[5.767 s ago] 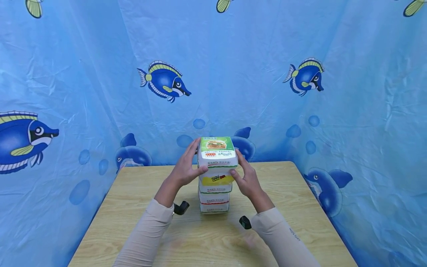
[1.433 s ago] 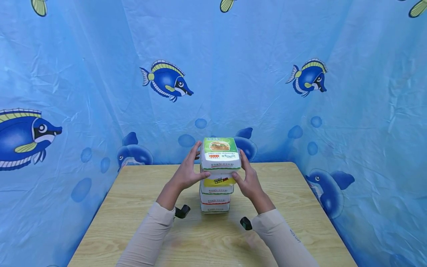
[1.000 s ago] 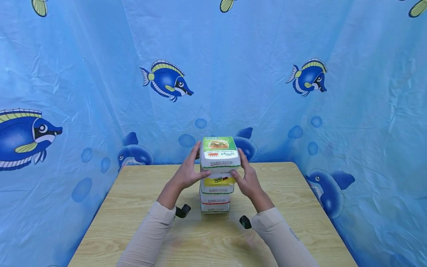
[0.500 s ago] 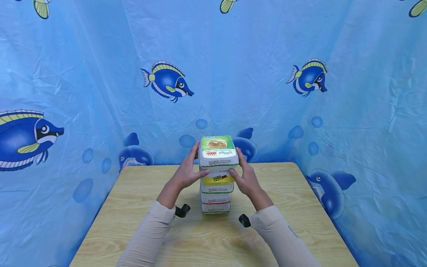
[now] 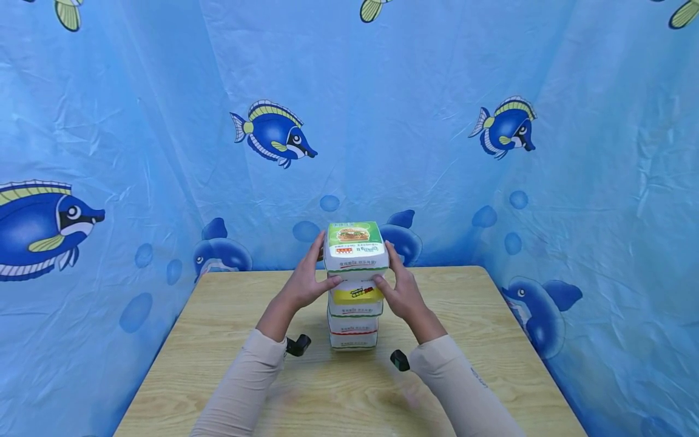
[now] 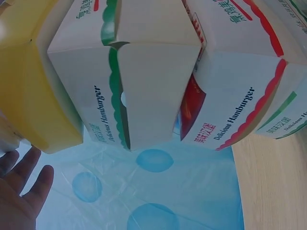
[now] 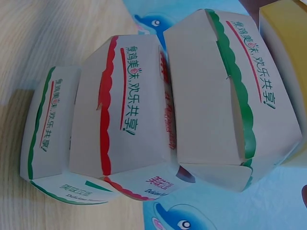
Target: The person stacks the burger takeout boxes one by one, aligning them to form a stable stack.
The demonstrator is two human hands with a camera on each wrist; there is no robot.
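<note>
In the head view several cardboard hamburger boxes stand piled upright. My left hand [image 5: 303, 285] and right hand [image 5: 405, 294] grip the topmost burger box [image 5: 357, 252], a white one with a green burger picture on its lid. Both thumbs lie at its lower front, while the fingers reach along its sides, their tips partly hidden. Directly underneath sits a yellow-banded box [image 5: 355, 295]. Lower down come a green-trimmed box [image 6: 156, 91], a red-trimmed box [image 7: 136, 105] and, at the bottom, another green-trimmed box [image 7: 50, 129]. The left wrist view catches the left fingers [image 6: 41, 187] close to the yellow-banded box.
The pile stands on a pale wooden table [image 5: 235, 340]. Behind and on both sides hangs a blue curtain [image 5: 382, 109] printed with fish and dolphins. A black wrist camera [image 5: 297, 345] juts out under the left wrist, another black camera [image 5: 400, 360] by the right.
Over the last second and a half the top box has shifted slightly left between my hands. The lower boxes have stayed in place.
</note>
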